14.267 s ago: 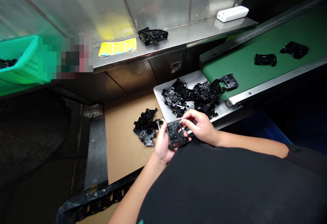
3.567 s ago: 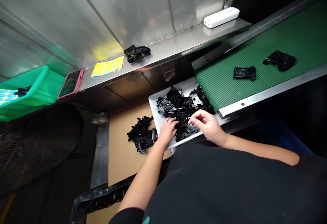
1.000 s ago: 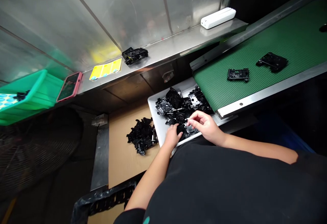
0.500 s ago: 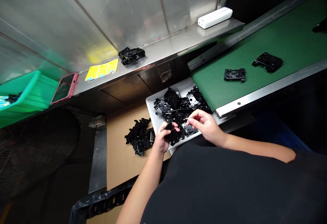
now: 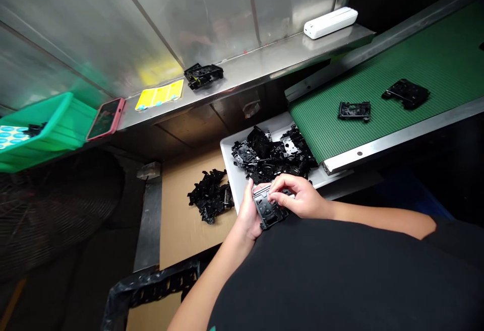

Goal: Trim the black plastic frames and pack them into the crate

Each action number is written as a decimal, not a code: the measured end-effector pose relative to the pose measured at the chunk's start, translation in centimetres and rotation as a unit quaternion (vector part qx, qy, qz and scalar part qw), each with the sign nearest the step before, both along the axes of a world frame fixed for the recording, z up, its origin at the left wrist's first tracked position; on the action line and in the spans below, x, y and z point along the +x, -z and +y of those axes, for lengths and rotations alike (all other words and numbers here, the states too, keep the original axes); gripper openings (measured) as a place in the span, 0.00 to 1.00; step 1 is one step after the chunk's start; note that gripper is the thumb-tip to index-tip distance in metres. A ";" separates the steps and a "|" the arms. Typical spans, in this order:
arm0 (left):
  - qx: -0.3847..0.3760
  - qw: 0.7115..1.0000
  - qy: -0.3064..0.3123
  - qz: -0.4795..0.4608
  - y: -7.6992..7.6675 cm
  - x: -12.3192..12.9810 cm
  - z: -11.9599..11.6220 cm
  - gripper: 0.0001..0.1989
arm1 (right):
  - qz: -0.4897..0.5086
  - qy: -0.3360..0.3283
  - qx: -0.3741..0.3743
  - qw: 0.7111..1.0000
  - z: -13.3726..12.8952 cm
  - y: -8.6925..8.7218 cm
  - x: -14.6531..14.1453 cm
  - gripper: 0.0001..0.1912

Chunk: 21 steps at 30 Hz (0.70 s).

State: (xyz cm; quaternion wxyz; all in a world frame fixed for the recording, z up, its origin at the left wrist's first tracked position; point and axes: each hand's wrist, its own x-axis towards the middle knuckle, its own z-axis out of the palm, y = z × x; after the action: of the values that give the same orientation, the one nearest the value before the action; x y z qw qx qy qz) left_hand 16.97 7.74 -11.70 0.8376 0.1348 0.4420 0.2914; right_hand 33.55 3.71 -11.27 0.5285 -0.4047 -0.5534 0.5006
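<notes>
A flat black plastic part [image 5: 269,212] with ridges and holes lies in my left hand [image 5: 249,213], whose fingers close around its left edge and underside. Over its upper right corner bends my right hand [image 5: 297,196], thumb and fingertips pinched together at the part's surface; whether a small piece is between them is too fine to make out. Just beyond both hands, a white tray [image 5: 228,155] holds a heap of black plastic parts [image 5: 260,144]. More black parts [image 5: 209,195] are piled on the cardboard [image 5: 177,230] to the left of the tray.
A green conveyor belt [image 5: 325,129] carries two black parts [image 5: 354,111] at right. On the metal ledge [image 5: 249,75] stand a white device [image 5: 330,22], another black part [image 5: 203,75], yellow sticker sheets [image 5: 160,95], a phone [image 5: 106,118] and a green bin [image 5: 56,129]. A fan [image 5: 49,205] is at lower left.
My left hand has turned the black part so its broad ridged face shows upward. My right hand has come in from beside it onto the part. The view has shifted slightly.
</notes>
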 end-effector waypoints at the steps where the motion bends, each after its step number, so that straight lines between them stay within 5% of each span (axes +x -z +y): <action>1: -0.002 1.000 -0.003 0.000 0.0 0.0 0.0 0.25 | -0.020 0.000 0.009 1.000 0.0 0.1 -0.1 0.08; 15: 0.002 1.000 -0.006 -0.011 0.3 -0.1 -0.4 0.28 | -0.022 0.013 -0.010 1.000 -0.2 0.3 -0.4 0.08; 21: 0.031 0.999 0.007 -0.018 -0.1 -0.4 -0.8 0.29 | -0.007 0.093 -0.031 0.995 0.4 1.0 0.3 0.09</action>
State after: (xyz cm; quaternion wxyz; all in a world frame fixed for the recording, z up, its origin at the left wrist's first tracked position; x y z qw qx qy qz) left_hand 16.53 6.95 -11.64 0.8426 0.1586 0.4168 0.3018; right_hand 33.85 4.06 -12.28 0.5559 -0.4741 -0.5010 0.4638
